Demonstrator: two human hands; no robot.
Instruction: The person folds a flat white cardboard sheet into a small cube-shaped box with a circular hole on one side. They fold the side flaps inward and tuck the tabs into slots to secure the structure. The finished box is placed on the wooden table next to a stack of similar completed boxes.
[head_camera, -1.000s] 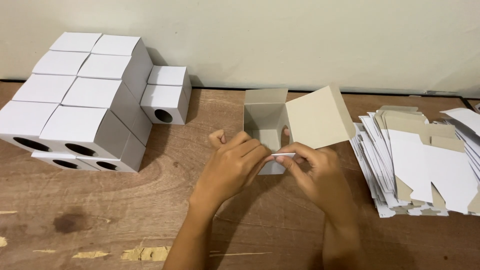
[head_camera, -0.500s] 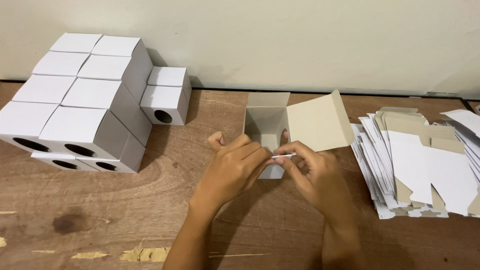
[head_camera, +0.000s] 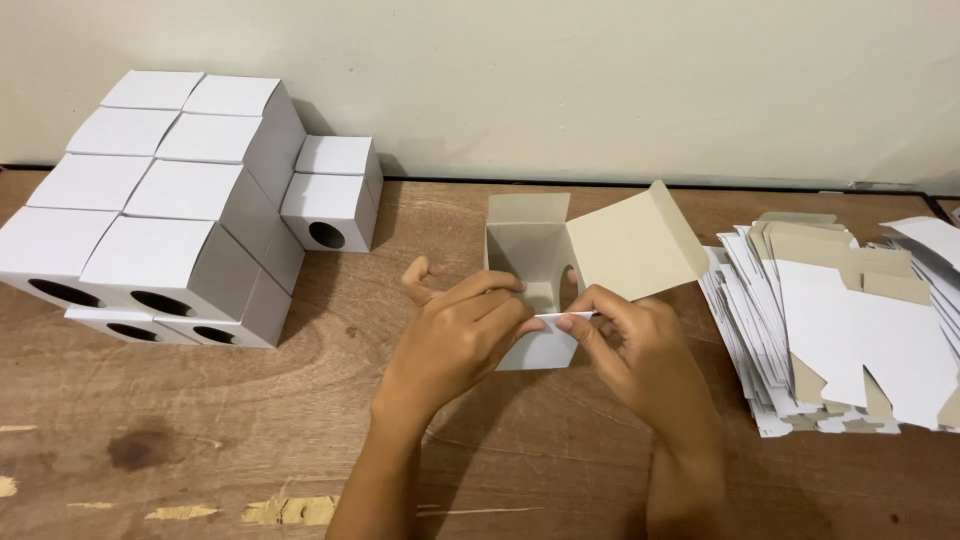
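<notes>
Both hands, left (head_camera: 462, 330) and right (head_camera: 635, 345), are still pinching the half-folded box (head_camera: 545, 262) mid-surface (head_camera: 200, 440); its big flap (head_camera: 632, 243) is leaning a bit lower now, otherwise nothing's moving.

Pretty even, soft indoor light, sharp all over, no glare; just faint shadows under the stacked white cardboard boxes (head_camera: 180, 210).

White carton (head_camera: 545, 300) (grey-brown inside), white finished boxes (head_camera: 160, 210) with dark round holes, brown wooden table (head_camera: 250, 430).
</notes>
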